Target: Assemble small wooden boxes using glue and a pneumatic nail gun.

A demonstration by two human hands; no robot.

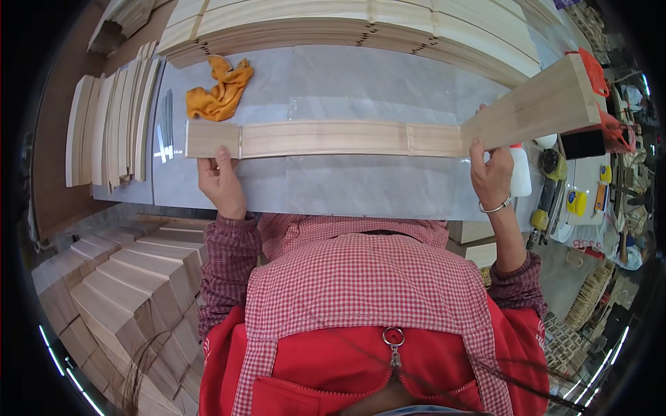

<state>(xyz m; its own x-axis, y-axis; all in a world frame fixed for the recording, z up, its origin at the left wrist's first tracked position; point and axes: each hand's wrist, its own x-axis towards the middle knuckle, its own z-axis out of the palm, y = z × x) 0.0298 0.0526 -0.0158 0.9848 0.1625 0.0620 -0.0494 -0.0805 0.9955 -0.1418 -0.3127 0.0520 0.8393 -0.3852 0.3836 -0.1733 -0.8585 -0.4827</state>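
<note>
A long pale wooden strip (pixel 322 139), made of board sections with joint lines between them, lies across the table in front of me. My left hand (pixel 223 186) pinches its short left section, thumb on top and fingers under the near edge. At the other end, my right hand (pixel 492 173) grips the strip by the joint where a wider wooden panel (pixel 538 100) slants up and away to the right. Thumb and fingers close around that corner; some fingertips are hidden behind the wood. A bracelet circles my right wrist.
Long boards (pixel 333 35) are stacked along the table's far side, with an orange cloth (pixel 220 89) before them. Thin boards (pixel 114 121) stand at left. Wooden pieces (pixel 132 291) are piled below. A white bottle (pixel 520 172) and a power tool (pixel 544 201) are at right.
</note>
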